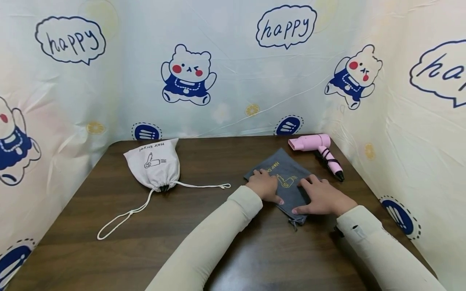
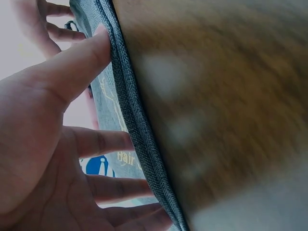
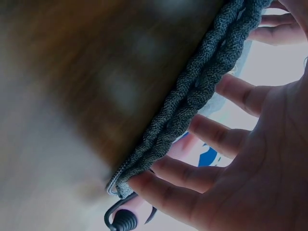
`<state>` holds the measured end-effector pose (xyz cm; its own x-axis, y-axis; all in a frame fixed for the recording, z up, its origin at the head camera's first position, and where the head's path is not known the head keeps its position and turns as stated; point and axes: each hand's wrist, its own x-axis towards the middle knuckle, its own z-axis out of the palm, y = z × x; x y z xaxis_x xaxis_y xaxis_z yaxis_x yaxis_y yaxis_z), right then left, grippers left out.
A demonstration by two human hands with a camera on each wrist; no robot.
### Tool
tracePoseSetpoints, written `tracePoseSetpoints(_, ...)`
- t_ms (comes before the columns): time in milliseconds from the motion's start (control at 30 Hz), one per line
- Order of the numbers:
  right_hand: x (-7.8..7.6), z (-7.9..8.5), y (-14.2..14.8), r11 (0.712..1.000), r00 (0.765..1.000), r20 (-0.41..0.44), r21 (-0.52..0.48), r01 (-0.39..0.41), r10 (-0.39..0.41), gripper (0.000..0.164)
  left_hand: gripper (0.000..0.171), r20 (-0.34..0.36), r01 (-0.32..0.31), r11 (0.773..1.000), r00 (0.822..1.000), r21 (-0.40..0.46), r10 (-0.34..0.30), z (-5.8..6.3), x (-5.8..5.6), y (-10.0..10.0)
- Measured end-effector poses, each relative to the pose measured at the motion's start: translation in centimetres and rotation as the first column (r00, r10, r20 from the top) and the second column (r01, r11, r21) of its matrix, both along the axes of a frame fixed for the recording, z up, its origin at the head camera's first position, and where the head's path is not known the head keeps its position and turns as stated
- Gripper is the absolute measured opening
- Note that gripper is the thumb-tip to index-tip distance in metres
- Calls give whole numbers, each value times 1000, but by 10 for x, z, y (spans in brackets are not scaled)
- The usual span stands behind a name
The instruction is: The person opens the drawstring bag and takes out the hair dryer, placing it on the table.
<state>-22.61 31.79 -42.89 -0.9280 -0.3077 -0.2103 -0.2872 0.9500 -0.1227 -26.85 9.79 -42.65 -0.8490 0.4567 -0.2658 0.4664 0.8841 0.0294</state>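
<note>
A dark grey cloth pouch with yellow lettering and a hair dryer drawing lies flat on the table, its drawstring end towards me. My left hand rests on its left side with fingers spread, and the left wrist view shows thumb and fingertips along the pouch's edge. On the opposite side, my right hand touches the pouch, fingers apart and nearly straight. The right wrist view shows those fingertips at the gathered edge. Beyond the right hand lies a pink hair dryer, black cord wrapped about its handle.
A white drawstring pouch printed "Hair Dryer" lies at the back left, with its white cords trailing over the brown table. A printed curtain stands along the table's back and sides.
</note>
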Motion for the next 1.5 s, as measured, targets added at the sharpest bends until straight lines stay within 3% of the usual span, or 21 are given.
tracePoseSetpoints(367, -4, -8, 17, 1000, 1000, -7, 9, 18, -18, 108, 93, 40, -14, 999, 999, 33, 13, 1, -2, 12)
tracePoseSetpoints(567, -6, -11, 23, 1000, 999, -30, -3, 17, -17, 108, 93, 28, -10, 1000, 1000, 20, 10, -1, -7, 16)
tracePoseSetpoints(1067, -9, -8, 32, 999, 999, -17, -11, 41, -42, 112, 93, 17, -30, 999, 999, 11, 30, -6, -17, 37)
tracePoseSetpoints(1333, -13, -9, 37, 999, 999, -15, -10, 44, -45, 110, 93, 44, -42, 999, 998, 12, 42, -2, -17, 42)
tracePoseSetpoints(1500, -15, -6, 39, 998, 998, -18, -17, 54, -55, 109, 93, 17, -27, 1000, 999, 14, 26, 1, -18, 43)
